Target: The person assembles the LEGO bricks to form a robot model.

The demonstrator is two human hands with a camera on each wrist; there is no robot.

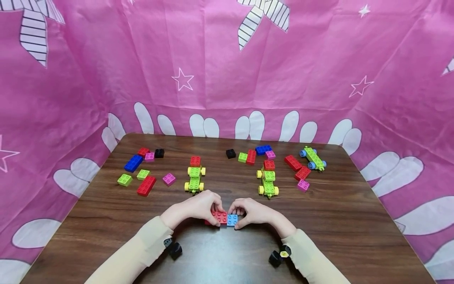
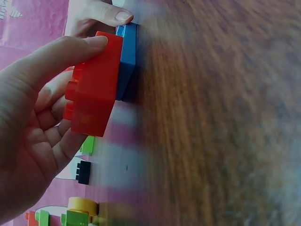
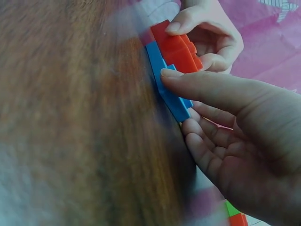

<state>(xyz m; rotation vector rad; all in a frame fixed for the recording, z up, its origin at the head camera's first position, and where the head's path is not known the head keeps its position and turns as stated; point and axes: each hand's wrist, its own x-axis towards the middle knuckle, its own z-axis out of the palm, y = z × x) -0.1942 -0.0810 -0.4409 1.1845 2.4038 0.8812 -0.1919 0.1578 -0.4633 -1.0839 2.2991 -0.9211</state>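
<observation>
Near the middle of the table, my left hand (image 1: 207,207) pinches a red building brick (image 2: 96,87) between thumb and fingers. My right hand (image 1: 253,213) holds a light blue building brick (image 3: 164,82) by its sides, thumb on the near face. In the wrist views the red brick sits above the blue one and overlaps part of it. Four-by-two studs are not all visible; fingers cover part of the red top. Beyond the hands stand two green wheeled bases (image 1: 194,183) with yellow wheels, each with a red brick at its far end.
Loose bricks lie at the left, among them a dark blue brick (image 1: 133,163) and a pink brick (image 1: 169,179). More are grouped at the back right, including a black brick (image 1: 231,153). A green base with blue wheels (image 1: 313,158) stands at the far right. Pink cloth (image 1: 220,90) encloses the table.
</observation>
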